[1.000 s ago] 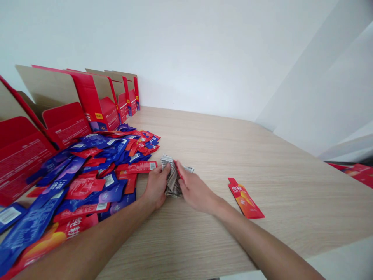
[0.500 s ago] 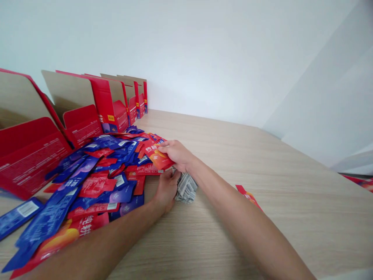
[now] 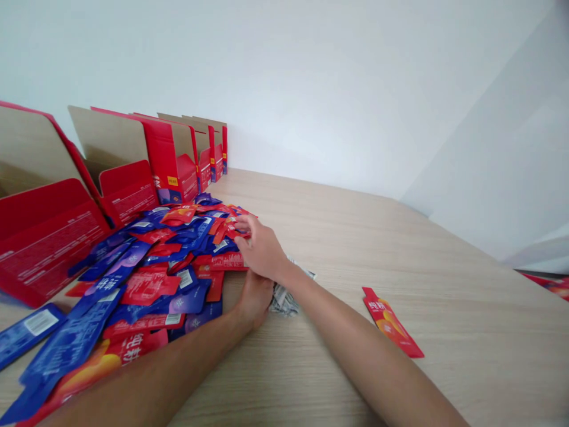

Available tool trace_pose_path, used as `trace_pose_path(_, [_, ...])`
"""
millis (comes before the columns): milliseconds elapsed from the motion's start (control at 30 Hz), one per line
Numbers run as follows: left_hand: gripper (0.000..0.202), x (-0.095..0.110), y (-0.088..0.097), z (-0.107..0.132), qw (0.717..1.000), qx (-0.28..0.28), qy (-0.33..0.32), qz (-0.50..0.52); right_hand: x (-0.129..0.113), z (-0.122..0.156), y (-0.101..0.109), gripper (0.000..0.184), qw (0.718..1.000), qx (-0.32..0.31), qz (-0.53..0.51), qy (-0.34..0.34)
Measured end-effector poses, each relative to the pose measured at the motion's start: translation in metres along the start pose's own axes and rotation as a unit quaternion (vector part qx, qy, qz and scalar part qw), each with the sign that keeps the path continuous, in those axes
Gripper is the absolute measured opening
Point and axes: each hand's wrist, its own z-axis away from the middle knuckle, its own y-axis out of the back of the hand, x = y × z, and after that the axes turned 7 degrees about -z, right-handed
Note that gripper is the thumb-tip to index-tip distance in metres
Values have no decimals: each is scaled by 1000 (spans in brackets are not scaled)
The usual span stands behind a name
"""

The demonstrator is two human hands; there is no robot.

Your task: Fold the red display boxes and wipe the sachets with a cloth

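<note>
A heap of red and blue sachets (image 3: 146,267) covers the left of the wooden table (image 3: 355,237). My right hand (image 3: 262,249) reaches across to the heap's right edge. Its fingers are loosely spread, with their tips resting on red sachets (image 3: 226,228). My left hand (image 3: 254,301) lies under my right wrist, closed round a bundle of silvery sachets (image 3: 283,301) standing on the table. Part of that bundle and the left fingers are hidden by my right forearm. One red sachet (image 3: 391,323) lies alone to the right.
Several open red cardboard boxes (image 3: 128,172) stand in a row along the left, flaps up, reaching back to the white wall. More red sachets (image 3: 549,281) show at the far right beyond the table's edge.
My right hand left the silvery bundle, crossed over my left hand, lifted a red-orange sachet at the heap, and now rests on the heap without it. The left hand stayed on the bundle.
</note>
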Motion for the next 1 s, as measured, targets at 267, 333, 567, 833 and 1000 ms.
trace_pose_path(267, [48, -3, 4, -3, 996, -55, 42, -48, 21, 123, 127, 42, 952, 166, 256, -24])
trace_pose_path(333, [51, -4, 4, -3, 996, -56, 41, -65, 32, 157, 156, 56, 928, 173, 321, -75])
trace_pose_path(567, [63, -5, 0, -1, 988, -80, 10, -130, 51, 231, 184, 51, 864, -3, 424, -271])
trace_pose_path(833, [87, -6, 1, 24, 872, -104, -266, -397, 33, 214, 161, 41, 798, -49, 526, -290])
trace_pose_path(1000, [53, -9, -3, 25, 860, -95, -281, -416, 24, 205, 179, 45, 876, 18, 407, -258])
